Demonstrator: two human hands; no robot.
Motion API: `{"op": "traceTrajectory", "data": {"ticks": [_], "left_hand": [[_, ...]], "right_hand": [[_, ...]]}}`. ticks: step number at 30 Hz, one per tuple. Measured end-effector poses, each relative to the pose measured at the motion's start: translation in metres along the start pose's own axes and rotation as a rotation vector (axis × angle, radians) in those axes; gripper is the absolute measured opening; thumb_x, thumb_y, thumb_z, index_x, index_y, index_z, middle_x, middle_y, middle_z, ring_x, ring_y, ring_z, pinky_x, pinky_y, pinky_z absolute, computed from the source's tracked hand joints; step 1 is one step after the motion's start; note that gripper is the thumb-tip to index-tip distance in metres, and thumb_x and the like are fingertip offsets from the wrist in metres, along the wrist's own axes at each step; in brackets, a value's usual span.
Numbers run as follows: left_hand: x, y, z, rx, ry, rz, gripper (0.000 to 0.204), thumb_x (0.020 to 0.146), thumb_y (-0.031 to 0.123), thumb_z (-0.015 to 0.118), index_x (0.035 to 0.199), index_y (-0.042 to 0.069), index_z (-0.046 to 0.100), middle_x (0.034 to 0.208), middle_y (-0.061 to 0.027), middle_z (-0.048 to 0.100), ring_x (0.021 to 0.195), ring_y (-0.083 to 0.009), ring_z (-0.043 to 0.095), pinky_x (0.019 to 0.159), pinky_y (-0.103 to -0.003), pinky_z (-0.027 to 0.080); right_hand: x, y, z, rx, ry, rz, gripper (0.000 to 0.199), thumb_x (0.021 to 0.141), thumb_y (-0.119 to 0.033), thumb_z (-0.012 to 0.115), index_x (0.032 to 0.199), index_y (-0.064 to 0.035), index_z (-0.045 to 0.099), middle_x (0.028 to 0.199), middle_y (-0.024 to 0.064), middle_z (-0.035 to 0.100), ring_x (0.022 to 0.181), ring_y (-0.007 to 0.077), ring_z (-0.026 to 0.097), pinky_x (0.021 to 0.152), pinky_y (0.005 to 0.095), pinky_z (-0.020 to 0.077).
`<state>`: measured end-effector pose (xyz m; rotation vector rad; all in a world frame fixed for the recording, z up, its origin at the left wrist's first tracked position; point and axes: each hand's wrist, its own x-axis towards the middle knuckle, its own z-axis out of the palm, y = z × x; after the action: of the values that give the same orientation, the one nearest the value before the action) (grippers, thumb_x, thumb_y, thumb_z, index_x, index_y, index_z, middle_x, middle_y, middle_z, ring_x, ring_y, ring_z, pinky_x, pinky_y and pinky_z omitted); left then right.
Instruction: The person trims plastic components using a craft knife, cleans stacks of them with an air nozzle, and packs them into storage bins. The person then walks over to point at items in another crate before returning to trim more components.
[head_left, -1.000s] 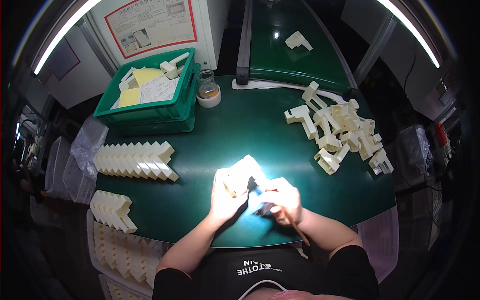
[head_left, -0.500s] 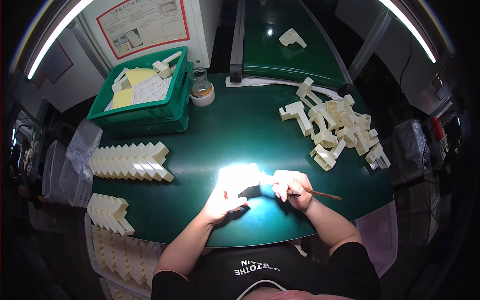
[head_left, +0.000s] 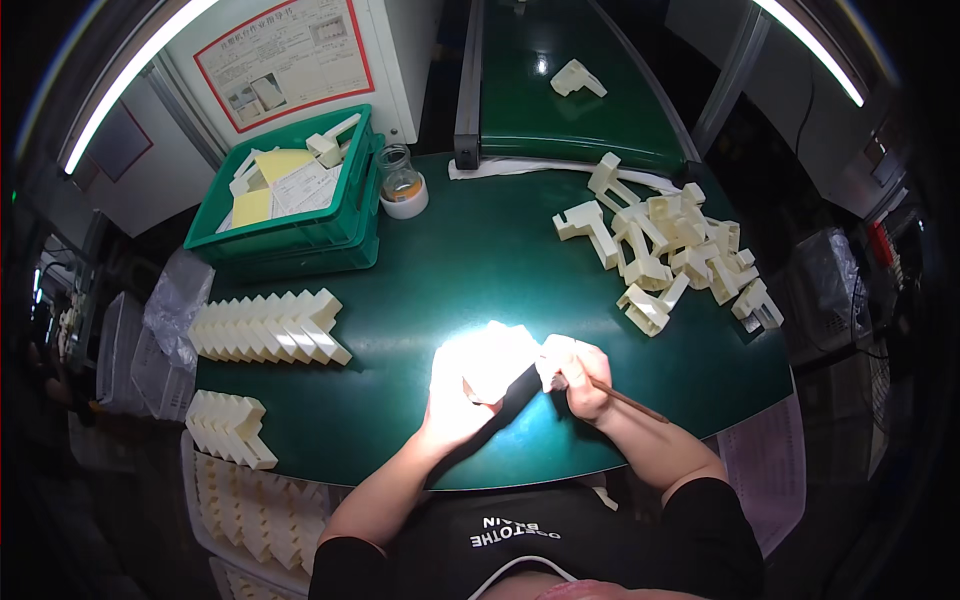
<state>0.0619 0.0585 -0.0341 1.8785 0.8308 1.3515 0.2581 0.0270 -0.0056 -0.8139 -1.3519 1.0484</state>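
One to each hand, holds two things. In the left hand (head_left: 450,412), closed around its left and near edges, grips a cream part (head_left: 495,360), bleached by glare. In the right hand (head_left: 580,382), just beside the part, pinches a thin brown-handled tool (head_left: 632,402), slanted back to the right; cannot tell if touching the part at the tip. Has, beyond and right of the right hand, a heap (head_left: 690,224) of like parts; left of the left hand, a long nested row (head_left: 265,328) and, nearer the body, a short row (head_left: 228,428); beyond the left hand, a green bin (head_left: 300,233) with papers (head_left: 303,188) and, beside it, a glass jar (head_left: 399,180); under both hands, a green table (head_left: 430,285).
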Motion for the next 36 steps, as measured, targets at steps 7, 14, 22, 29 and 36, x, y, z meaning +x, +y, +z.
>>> {"op": "traceTrajectory", "data": {"ticks": [7, 14, 22, 29, 36], "left_hand": [[0.016, 0.018, -0.059, 0.427, -0.168, -0.313, 0.057, 0.077, 0.016, 0.069, 0.129, 0.004, 0.05, 0.107, -0.0113, 0.056, 0.098, -0.0241, 0.056, 0.086, -0.034, 0.048], [-0.013, 0.021, -0.11, 0.146, -0.181, -0.839, 0.028, 0.082, 0.02, 0.072, 0.101, 0.002, 0.063, 0.094, -0.0025, 0.064, 0.075, -0.0092, 0.056, 0.065, -0.025, 0.045], [-0.022, 0.007, -0.098, -0.459, 0.469, -0.588, 0.04, 0.095, 0.013, 0.055, 0.13, 0.0, 0.041, 0.125, -0.0089, 0.049, 0.102, -0.0129, 0.053, 0.087, -0.027, 0.046], [-0.037, 0.007, -0.08, -0.471, 0.576, -0.531, 0.051, 0.094, 0.01, 0.051, 0.139, 0.001, 0.029, 0.139, -0.0096, 0.033, 0.122, -0.019, 0.041, 0.103, -0.032, 0.035], [-0.015, 0.037, -0.061, -0.489, -0.12, -0.512, 0.044, 0.094, 0.016, 0.049, 0.134, -0.002, 0.043, 0.134, -0.0135, 0.047, 0.12, -0.0247, 0.051, 0.1, -0.038, 0.044]], "right_hand": [[0.02, -0.019, -0.037, 0.011, 0.233, -0.255, 0.051, 0.092, -0.057, 0.049, 0.097, -0.0066, 0.048, 0.095, 0.0078, 0.043, 0.067, 0.0076, 0.042, 0.052, 0.0166, 0.0328], [0.019, -0.05, -0.081, -1.296, 0.24, -0.09, 0.014, 0.082, -0.008, 0.066, 0.095, -0.0045, 0.061, 0.081, 0.0129, 0.06, 0.074, 0.0285, 0.06, 0.067, 0.0347, 0.0469], [-0.002, -0.035, -0.097, -1.625, 0.174, 0.052, 0.039, 0.069, -0.012, 0.076, 0.104, -0.0084, 0.059, 0.101, 0.007, 0.056, 0.094, 0.0276, 0.057, 0.072, 0.0389, 0.0507], [-0.006, -0.028, -0.107, -1.724, 0.272, 0.063, 0.039, 0.071, -0.007, 0.073, 0.106, -0.0092, 0.057, 0.102, 0.0082, 0.057, 0.096, 0.0293, 0.057, 0.076, 0.0394, 0.0503], [0.01, -0.078, -0.054, -0.397, 0.023, 0.224, 0.024, 0.072, 0.001, 0.062, 0.096, 0.0007, 0.064, 0.088, 0.0056, 0.062, 0.078, 0.0167, 0.06, 0.07, 0.026, 0.0468]]}}
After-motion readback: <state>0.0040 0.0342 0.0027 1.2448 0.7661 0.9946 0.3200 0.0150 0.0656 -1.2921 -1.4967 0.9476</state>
